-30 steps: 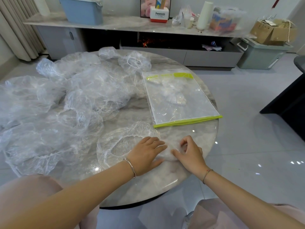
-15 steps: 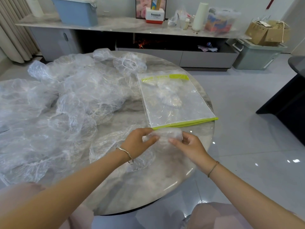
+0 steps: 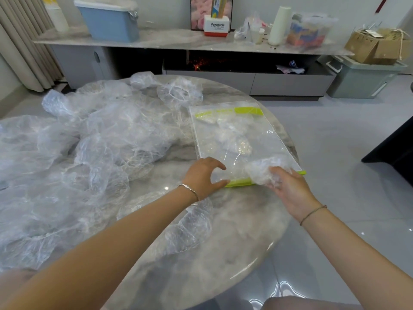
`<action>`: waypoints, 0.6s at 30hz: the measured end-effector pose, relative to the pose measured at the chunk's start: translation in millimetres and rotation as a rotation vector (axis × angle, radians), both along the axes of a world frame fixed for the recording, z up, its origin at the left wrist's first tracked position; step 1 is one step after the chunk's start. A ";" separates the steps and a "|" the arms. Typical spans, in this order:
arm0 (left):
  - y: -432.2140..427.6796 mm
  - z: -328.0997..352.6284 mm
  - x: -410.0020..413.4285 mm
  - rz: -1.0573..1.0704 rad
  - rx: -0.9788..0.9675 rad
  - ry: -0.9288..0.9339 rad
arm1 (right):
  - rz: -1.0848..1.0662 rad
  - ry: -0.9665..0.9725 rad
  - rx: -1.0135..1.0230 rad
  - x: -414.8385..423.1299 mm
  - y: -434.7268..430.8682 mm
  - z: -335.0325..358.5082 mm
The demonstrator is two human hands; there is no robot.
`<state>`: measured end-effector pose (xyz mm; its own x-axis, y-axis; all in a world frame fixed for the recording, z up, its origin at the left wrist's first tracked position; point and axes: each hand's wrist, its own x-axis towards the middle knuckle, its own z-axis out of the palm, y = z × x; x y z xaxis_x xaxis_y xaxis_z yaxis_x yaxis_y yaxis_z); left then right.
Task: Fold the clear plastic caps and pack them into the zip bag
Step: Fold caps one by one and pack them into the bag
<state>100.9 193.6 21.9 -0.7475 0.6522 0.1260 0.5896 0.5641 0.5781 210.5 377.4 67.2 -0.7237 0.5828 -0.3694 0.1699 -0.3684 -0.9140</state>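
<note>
At centre frame the left hand (image 3: 204,175) arches wide over the zip bag (image 3: 257,135), its thumb on the bag's green near edge. Just right, the right hand (image 3: 288,189) grips a folded cap (image 3: 263,167) above that edge.

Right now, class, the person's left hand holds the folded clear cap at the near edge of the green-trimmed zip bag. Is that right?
No, the hand is wrong. The head view shows the right hand holding the folded clear cap at the near edge of the green-trimmed zip bag. The left hand holds no cap; it is spread at the bag's near left corner.
</note>
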 end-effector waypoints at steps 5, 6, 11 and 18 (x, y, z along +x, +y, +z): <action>22.5 -12.1 -13.1 -0.061 -0.236 0.106 | -0.029 -0.011 0.084 -3.5 15.2 0.3; 24.0 -14.9 -15.1 -0.057 -0.238 0.105 | -0.024 -0.014 0.093 -3.2 15.3 0.6; 28.6 -22.0 -26.9 -0.071 -0.136 -0.039 | 0.001 -0.020 0.120 -1.6 16.8 1.3; 24.1 -27.8 -25.8 0.008 0.178 -0.179 | -0.118 0.008 0.322 -3.0 16.1 -6.6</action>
<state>75.1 217.7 -5.9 -0.7735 0.6254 0.1034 0.4646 0.4483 0.7636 207.5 393.5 60.6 -0.6463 0.7488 -0.1472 0.1353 -0.0774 -0.9878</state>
